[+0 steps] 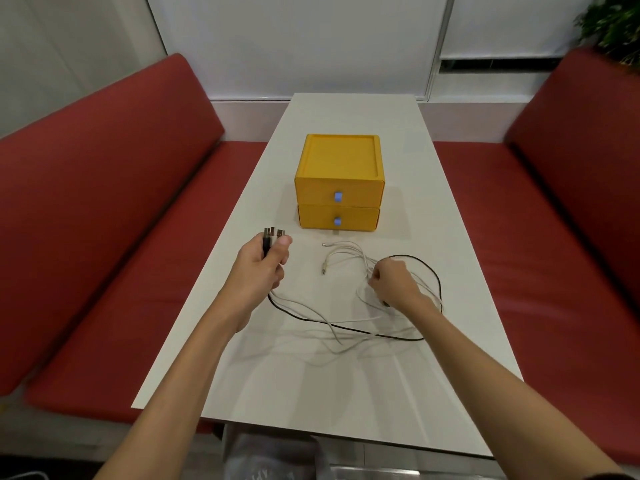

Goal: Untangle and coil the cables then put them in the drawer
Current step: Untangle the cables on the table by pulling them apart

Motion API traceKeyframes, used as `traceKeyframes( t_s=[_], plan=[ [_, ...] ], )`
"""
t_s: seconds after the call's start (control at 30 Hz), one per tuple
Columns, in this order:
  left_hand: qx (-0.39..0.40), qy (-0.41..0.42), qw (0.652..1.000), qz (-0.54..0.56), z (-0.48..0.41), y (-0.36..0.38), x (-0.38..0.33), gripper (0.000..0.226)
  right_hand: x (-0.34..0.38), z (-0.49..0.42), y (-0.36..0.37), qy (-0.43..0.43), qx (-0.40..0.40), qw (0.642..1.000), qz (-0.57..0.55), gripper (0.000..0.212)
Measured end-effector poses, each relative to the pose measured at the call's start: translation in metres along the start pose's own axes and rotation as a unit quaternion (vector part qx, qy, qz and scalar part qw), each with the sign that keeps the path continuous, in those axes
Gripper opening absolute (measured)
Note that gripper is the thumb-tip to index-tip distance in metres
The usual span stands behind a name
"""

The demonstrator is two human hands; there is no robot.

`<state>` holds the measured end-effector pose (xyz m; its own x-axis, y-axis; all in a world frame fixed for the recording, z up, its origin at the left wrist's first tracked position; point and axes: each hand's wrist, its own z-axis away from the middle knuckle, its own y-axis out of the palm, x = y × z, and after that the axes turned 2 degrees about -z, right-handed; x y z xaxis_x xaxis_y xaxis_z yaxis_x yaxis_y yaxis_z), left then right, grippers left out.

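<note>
A person's two bare arms reach over a long white table [346, 112] from its near edge. The left hand [265, 268], close to the table's left edge, is clenched around a bunch of plug ends [273, 233], which stick up above the thumb and fingers, raised off the surface. From under this hand the cables trail down onto the table and run right, toward the other hand.

The right hand [393, 284], nearer the table's middle, has its fingers curled on the white cables [346, 251], gathering several strands in a pinch. One black cable [346, 329] sweeps in a wide loop from below the left hand, along the near side of the tangle, and up around the right hand toward the right edge. Two loose white cable ends lie on the table between the hands, touching neither.

Beyond the hands, in the middle of the table, stands a yellow drawer unit [339, 161]. Its upper drawer [360, 197] and lower drawer [360, 220] are both pushed in, each with a small blue pull [338, 197]; what they hold cannot be seen. No cable touches the unit.

Red cushioned benches [104, 202] flank both long edges of the table.
</note>
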<state>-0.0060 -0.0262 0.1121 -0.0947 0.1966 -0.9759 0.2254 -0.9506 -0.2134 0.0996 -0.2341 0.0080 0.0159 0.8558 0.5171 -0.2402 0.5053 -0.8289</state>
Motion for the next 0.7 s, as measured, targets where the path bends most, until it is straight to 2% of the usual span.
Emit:
traceKeyframes(
  t_s=[0.07, 0.2, 0.27, 0.3, 0.33, 0.43, 0.53, 0.6, 0.7],
  plan=[
    [0.002, -0.003, 1.000, 0.002, 0.001, 0.001, 0.000, 0.023, 0.002, 0.007, 0.008, 0.021, 0.010, 0.999, 0.038, 0.008],
    [0.014, 0.006, 1.000, 0.003, 0.001, 0.000, 0.001, 0.017, -0.001, 0.009, 0.014, 0.034, -0.020, 0.996, 0.076, 0.015],
    [0.017, 0.009, 1.000, -0.001, 0.001, 0.000, 0.000, 0.018, -0.002, 0.008, 0.010, 0.042, 0.005, 0.996, 0.076, 0.006],
    [0.017, 0.010, 1.000, -0.003, 0.001, 0.001, 0.000, 0.018, -0.004, 0.007, 0.006, 0.049, 0.022, 0.996, 0.070, 0.008],
    [0.018, 0.012, 1.000, -0.006, 0.001, 0.002, -0.001, 0.019, -0.004, 0.006, 0.000, 0.054, 0.037, 0.997, 0.047, 0.015],
    [0.021, 0.013, 1.000, 0.003, 0.000, 0.005, -0.004, 0.018, -0.001, 0.001, -0.033, 0.052, 0.085, 0.989, -0.113, 0.024],
    [0.027, 0.015, 0.999, 0.011, -0.001, 0.010, -0.008, 0.018, 0.010, 0.005, -0.082, 0.013, 0.131, 0.967, -0.219, 0.022],
    [0.031, 0.026, 0.999, 0.007, 0.000, 0.014, -0.011, 0.018, 0.020, 0.012, -0.112, -0.039, 0.171, 0.937, -0.302, 0.020],
    [0.045, 0.039, 0.998, 0.026, 0.000, 0.020, -0.014, 0.017, 0.035, 0.023, -0.141, -0.102, 0.140, 0.876, -0.450, 0.019]
  ],
)
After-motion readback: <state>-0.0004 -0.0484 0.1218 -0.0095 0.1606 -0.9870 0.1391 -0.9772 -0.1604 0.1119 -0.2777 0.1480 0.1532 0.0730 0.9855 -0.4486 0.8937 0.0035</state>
